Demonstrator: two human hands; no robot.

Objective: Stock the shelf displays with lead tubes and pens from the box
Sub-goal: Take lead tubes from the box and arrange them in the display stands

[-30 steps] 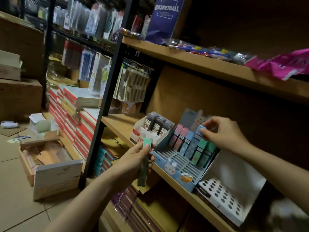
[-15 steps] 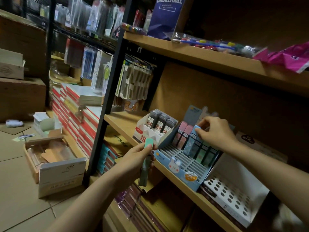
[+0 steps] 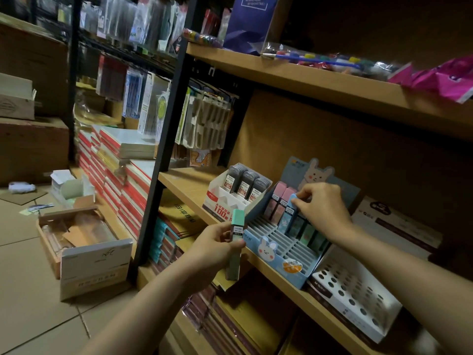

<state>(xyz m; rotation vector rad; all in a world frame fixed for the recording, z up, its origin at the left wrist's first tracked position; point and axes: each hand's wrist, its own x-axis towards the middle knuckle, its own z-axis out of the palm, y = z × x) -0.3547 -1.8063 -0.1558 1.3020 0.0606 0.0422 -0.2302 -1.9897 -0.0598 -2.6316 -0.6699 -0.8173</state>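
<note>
Dim stockroom: a wooden shelf [image 3: 184, 184] on a black metal upright [image 3: 163, 160] is being viewed from above and to the left, over a tiled floor [image 3: 23, 313].

Left hand [image 3: 215, 248]: it is being held in front of the shelf edge, fingers and thumb curled round a green lead tube [image 3: 236, 243], which is being kept upright and clear of the displays. Right hand [image 3: 323, 207]: it is being extended over the blue bunny display [image 3: 276, 254], with the cap of a blue lead tube [image 3: 290, 212] being pinched between thumb and fingertips. That tube is standing in the display's back row, pink tubes [image 3: 280, 198] just beside it on the left and green tubes [image 3: 308, 231] partly hidden under the wrist on the right. The front slots are being left unfilled.

To the left, touching the blue display, a white display [image 3: 225, 201] of grey lead tubes [image 3: 245, 184] is being shown; "100" is readable in red on its front. To the right, a white perforated tray [image 3: 358, 295] is lying on the shelf.

On the floor, an open cardboard box [image 3: 84, 242] is standing beside stacked red-edged notebooks [image 3: 112, 175]. The blue sign [image 3: 249, 19] on the upper shelf carries print too small to read.
</note>
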